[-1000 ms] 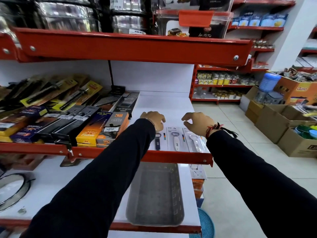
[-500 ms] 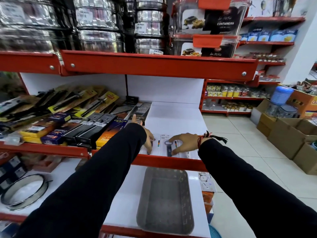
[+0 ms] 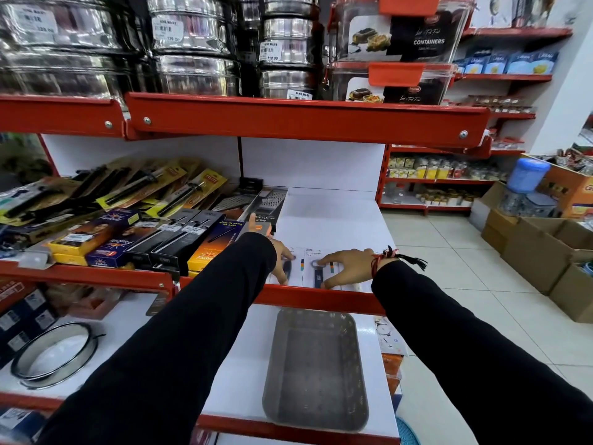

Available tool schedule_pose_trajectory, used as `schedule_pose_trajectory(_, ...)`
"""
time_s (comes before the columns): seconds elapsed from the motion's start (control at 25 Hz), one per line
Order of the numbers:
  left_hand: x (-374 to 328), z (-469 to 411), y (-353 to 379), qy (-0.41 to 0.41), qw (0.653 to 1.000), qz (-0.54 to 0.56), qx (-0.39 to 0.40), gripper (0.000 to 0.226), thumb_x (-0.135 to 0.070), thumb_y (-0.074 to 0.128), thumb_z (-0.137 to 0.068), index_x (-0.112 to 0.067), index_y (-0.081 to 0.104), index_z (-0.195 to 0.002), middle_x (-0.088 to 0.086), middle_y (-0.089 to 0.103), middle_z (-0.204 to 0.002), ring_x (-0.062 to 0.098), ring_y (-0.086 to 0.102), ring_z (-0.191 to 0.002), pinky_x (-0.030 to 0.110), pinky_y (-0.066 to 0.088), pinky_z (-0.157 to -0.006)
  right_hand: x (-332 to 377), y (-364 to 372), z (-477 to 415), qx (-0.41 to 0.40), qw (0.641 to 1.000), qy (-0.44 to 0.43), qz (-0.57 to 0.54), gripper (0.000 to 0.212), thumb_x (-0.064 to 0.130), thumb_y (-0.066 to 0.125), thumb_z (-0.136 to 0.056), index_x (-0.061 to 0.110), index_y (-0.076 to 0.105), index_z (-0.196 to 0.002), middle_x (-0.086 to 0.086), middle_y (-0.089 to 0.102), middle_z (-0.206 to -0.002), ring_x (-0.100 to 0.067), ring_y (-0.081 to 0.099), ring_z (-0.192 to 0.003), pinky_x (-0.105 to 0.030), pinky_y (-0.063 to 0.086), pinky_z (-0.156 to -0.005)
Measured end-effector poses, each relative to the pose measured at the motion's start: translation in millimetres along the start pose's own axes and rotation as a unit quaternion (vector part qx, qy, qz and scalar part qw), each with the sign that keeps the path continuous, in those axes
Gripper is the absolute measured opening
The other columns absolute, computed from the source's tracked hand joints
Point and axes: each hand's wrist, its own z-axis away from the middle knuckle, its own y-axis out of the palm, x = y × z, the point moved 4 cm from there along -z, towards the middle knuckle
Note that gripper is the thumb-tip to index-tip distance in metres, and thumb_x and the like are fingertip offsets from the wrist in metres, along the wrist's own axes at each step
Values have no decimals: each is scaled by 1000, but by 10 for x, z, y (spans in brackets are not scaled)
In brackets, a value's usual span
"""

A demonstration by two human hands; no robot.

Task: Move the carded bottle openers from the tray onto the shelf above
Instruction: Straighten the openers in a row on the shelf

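While both black-sleeved arms reach forward over the lower shelf, the two hands rest on the carded bottle openers (image 3: 316,271) lying flat at the near right edge of the middle shelf (image 3: 337,226), just behind its red front lip. Left hand (image 3: 282,256): fingers spread and pointing down-right, pressed flat on the left card, whose dark opener shows between the fingers; the hand is unclenched and grips nothing. Right hand (image 3: 345,263): palm down, fingers splayed toward the left, thumb at the near edge of the cards and fingertips touching the ring end of the dark-handled opener on the next card; the fingers lie on the card rather than around it, so no grasp is evident. A red-and-black thread bracelet (image 3: 390,256) with a dark tassel circles the right wrist. Further white cards show under and just right of the right hand.

Directly below, on the white lower shelf, stands the grey rectangular tray (image 3: 316,367), with no cards visible inside it. Left of the hands on the middle shelf lie boxed lighters (image 3: 205,252) in orange, blue and black packaging, with flat graters (image 3: 253,200) farther back and yellow-carded tools (image 3: 167,187) at far left. Stacked steel tins (image 3: 192,43) and clear containers (image 3: 401,36) with orange clips fill the top shelf. Cardboard boxes (image 3: 542,252) stand on the tiled floor at right.
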Motion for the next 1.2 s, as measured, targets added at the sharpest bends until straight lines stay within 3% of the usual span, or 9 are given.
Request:
schedule_pose_trajectory(0.2,-7,28,-35,-5,999,-12,-42,85,-61,67,-79,-33,34,-152,-1,37,-159,26,34,-147,53,14,-123,-94,-35,68,-17,1000,12,-22,66,63,58,-85,44,40,-145,10,33,-160,-21,30,-148,-56,7,-119)
schedule_pose_trajectory(0.32,-123,44,-121,-1,993,-61,-103,85,-80,46,-79,-40,29,-152,-8,41,-157,23,27,-151,65,-23,-111,-388,-157,187,-48,997,42,-38,62,58,58,-86,47,39,-144,10,35,-159,-22,32,-146,-59,5,-119)
schedule_pose_trajectory(0.36,-199,28,-136,10,991,-58,-117,84,-82,42,-78,-42,29,-151,-10,43,-155,22,28,-151,67,-28,-108,-517,-184,233,-49,997,55,-35,61,55,59,-86,47,39,-143,10,35,-159,-22,32,-146,-59,5,-118)
schedule_pose_trajectory(0.52,-628,-105,-87,61,993,-6,-102,86,-85,41,-75,-44,30,-149,-5,41,-157,24,29,-149,65,-24,-108,-961,-168,412,-31,992,121,-19,66,44,64,-82,45,39,-144,7,38,-157,-24,35,-145,-55,10,-116)
schedule_pose_trajectory(0.68,-1095,-264,78,86,993,-45,-70,88,-89,41,-71,-51,25,-149,-5,33,-161,23,14,-155,70,-33,-100,-1153,-8,490,-19,988,135,-70,66,36,67,-84,32,44,-145,0,40,-156,-25,38,-141,-33,29,-104)
schedule_pose_trajectory(0.88,-1168,-334,72,89,989,-70,-100,89,-89,46,-68,-52,29,-148,-10,27,-163,22,6,-156,71,-34,-98,-1159,29,501,-29,987,123,-104,66,33,66,-88,26,42,-149,-2,36,-158,-24,34,-144,-33,27,-112)
schedule_pose_trajectory(1.2,-1030,-310,91,76,990,-67,-103,90,-88,48,-68,-54,26,-148,-10,27,-163,21,3,-156,72,-35,-97,-1113,38,477,-33,991,119,-54,64,51,61,-89,37,40,-148,4,34,-160,-28,33,-144,-43,23,-115)
